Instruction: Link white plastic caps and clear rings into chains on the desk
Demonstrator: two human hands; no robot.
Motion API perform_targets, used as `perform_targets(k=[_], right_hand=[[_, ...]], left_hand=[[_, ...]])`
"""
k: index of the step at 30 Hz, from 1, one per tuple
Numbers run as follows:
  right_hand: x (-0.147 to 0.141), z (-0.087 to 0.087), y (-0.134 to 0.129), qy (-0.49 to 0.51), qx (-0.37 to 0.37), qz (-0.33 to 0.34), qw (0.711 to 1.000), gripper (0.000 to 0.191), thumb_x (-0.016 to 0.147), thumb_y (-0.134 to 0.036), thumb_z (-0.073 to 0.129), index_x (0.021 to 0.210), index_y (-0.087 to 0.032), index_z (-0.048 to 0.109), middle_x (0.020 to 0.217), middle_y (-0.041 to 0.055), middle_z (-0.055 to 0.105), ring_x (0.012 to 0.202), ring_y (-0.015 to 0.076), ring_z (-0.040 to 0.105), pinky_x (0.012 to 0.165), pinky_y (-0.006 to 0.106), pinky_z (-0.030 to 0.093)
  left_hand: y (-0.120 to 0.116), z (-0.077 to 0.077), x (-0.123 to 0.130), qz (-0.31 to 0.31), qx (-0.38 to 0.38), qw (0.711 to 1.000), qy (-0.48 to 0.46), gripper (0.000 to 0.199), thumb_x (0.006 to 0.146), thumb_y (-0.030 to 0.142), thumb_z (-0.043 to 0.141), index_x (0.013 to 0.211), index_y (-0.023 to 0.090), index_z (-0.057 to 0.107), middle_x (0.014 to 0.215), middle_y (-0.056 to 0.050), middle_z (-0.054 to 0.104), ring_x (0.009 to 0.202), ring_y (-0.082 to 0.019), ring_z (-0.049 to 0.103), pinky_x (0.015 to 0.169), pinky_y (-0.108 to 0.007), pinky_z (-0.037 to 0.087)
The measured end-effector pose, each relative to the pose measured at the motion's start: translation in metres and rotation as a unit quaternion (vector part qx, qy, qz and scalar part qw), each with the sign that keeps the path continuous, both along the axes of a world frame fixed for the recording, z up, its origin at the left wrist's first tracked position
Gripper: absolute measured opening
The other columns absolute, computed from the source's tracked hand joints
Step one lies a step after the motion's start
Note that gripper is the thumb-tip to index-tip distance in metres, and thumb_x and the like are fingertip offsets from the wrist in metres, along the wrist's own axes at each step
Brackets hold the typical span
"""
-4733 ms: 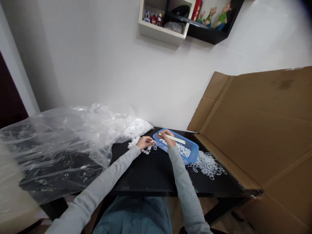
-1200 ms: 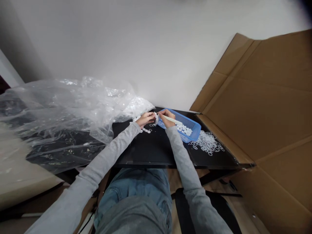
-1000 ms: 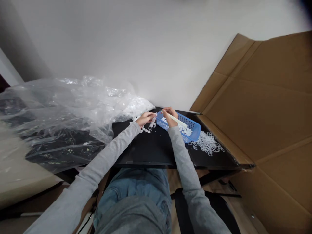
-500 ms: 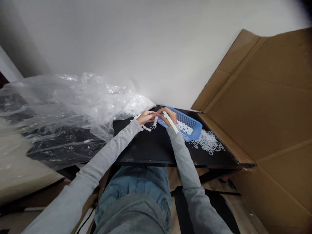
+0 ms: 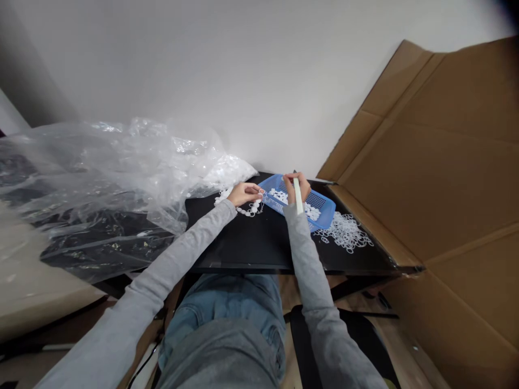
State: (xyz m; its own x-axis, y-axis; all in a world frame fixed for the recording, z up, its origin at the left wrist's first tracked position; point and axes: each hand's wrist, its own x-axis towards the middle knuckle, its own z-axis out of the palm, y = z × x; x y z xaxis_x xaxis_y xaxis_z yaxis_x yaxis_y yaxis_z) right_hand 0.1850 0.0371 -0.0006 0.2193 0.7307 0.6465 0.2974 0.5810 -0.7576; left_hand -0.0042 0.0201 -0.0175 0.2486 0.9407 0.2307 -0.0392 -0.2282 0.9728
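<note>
The left hand [image 5: 248, 194], just beside the near left end of the blue basket [image 5: 327, 215], has its grip pinching a string of white discs and rings [image 5: 254, 208], which droops beneath the fingers toward the table [image 5: 247, 246]. Above the basket, the right hand [image 5: 299, 188] has its grip closed on a pale stick [image 5: 298, 195] that slants back over the wrist; whether its fingertips also pinch a small piece is too small to tell. Loose white pieces [image 5: 278, 195] lie in the basket, partly hidden by the right hand and sleeve. Just right of the basket spreads a heap of white rings [image 5: 347, 233]. Left of it, a clear plastic bag [image 5: 117, 167] bulges with white contents [image 5: 227, 172], blurred through the film; the bag runs off the left edge. A cardboard sheet [image 5: 454, 151] stands right of the basket, cut off by the right edge.
</note>
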Motion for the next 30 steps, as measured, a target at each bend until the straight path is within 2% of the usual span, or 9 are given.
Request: perform_targets(k=[2, 4, 6, 9, 12, 18, 25, 30], right_hand=[[0.005, 0.0, 0.005, -0.028, -0.015, -0.023, 0.999, 0.017, 0.075, -0.039, 0.067, 0.076, -0.024, 0.059, 0.082, 0.0049, 0.066, 0.088, 0.0253, 0.062, 0.1, 0.05, 0.046], [0.004, -0.001, 0.009, -0.029, -0.029, 0.001, 0.999, 0.016, 0.077, -0.04, 0.064, 0.074, -0.025, 0.058, 0.08, 0.0048, 0.067, 0.088, 0.0255, 0.063, 0.099, 0.049, 0.048], [-0.003, 0.0, 0.011, 0.015, -0.051, 0.081, 0.995, 0.015, 0.082, -0.042, 0.057, 0.081, -0.027, 0.057, 0.079, 0.0032, 0.069, 0.084, 0.023, 0.066, 0.093, 0.045, 0.053], [-0.014, 0.002, 0.007, 0.076, -0.103, 0.221, 0.967, 0.015, 0.082, -0.04, 0.057, 0.089, -0.027, 0.053, 0.077, 0.0002, 0.072, 0.074, 0.0195, 0.069, 0.082, 0.04, 0.058], [-0.018, 0.003, 0.002, 0.064, -0.153, 0.279, 0.946, 0.021, 0.074, -0.04, 0.069, 0.082, -0.025, 0.057, 0.076, 0.0017, 0.074, 0.072, 0.0194, 0.071, 0.078, 0.037, 0.059], [-0.012, 0.005, -0.001, 0.028, -0.195, 0.289, 0.937, 0.024, 0.062, -0.039, 0.08, 0.067, -0.02, 0.066, 0.08, 0.0043, 0.074, 0.084, 0.0229, 0.073, 0.079, 0.036, 0.059], [-0.015, 0.002, -0.001, 0.022, -0.2, 0.293, 0.935, 0.017, 0.061, -0.034, 0.078, 0.063, -0.022, 0.066, 0.075, 0.0022, 0.072, 0.082, 0.0215, 0.072, 0.082, 0.039, 0.059], [-0.014, -0.001, 0.003, 0.015, -0.192, 0.289, 0.938, 0.014, 0.063, -0.032, 0.076, 0.064, -0.022, 0.067, 0.075, 0.0018, 0.072, 0.079, 0.0198, 0.072, 0.083, 0.039, 0.059]], left_hand=[[0.0, 0.0, 0.0, 0.009, -0.006, 1.0, -0.018, 0.036, 0.055, 0.029, 0.085, 0.084, 0.012, 0.072, 0.077, -0.007, 0.072, 0.075, -0.018, 0.068, 0.071, -0.03, 0.053], [-0.002, 0.001, 0.0, 0.025, -0.016, 0.999, -0.043, 0.039, 0.053, 0.031, 0.086, 0.085, 0.012, 0.073, 0.081, -0.008, 0.073, 0.078, -0.019, 0.068, 0.075, -0.032, 0.053], [-0.003, 0.003, 0.0, 0.049, -0.014, 0.997, -0.059, 0.043, 0.05, 0.033, 0.088, 0.084, 0.011, 0.073, 0.085, -0.009, 0.074, 0.082, -0.02, 0.068, 0.08, -0.034, 0.053], [-0.004, 0.006, -0.001, 0.081, 0.006, 0.994, -0.07, 0.045, 0.047, 0.037, 0.089, 0.081, 0.011, 0.073, 0.089, -0.01, 0.075, 0.088, -0.021, 0.067, 0.087, -0.035, 0.051], [-0.003, 0.006, -0.003, 0.104, 0.012, 0.992, -0.076, 0.046, 0.047, 0.039, 0.089, 0.081, 0.011, 0.073, 0.086, -0.009, 0.074, 0.084, -0.019, 0.066, 0.084, -0.033, 0.05], [-0.001, 0.003, -0.003, 0.125, 0.008, 0.989, -0.082, 0.046, 0.05, 0.039, 0.086, 0.085, 0.012, 0.072, 0.074, -0.004, 0.071, 0.067, -0.012, 0.059, 0.068, -0.026, 0.045], [-0.003, 0.004, -0.002, 0.102, 0.011, 0.99, -0.095, 0.043, 0.051, 0.036, 0.086, 0.084, 0.013, 0.072, 0.075, -0.004, 0.071, 0.072, -0.013, 0.063, 0.073, -0.026, 0.046], [-0.004, 0.005, -0.002, 0.106, 0.014, 0.992, -0.069, 0.039, 0.056, 0.035, 0.083, 0.086, 0.012, 0.072, 0.08, -0.006, 0.072, 0.076, -0.015, 0.063, 0.07, -0.026, 0.045]])
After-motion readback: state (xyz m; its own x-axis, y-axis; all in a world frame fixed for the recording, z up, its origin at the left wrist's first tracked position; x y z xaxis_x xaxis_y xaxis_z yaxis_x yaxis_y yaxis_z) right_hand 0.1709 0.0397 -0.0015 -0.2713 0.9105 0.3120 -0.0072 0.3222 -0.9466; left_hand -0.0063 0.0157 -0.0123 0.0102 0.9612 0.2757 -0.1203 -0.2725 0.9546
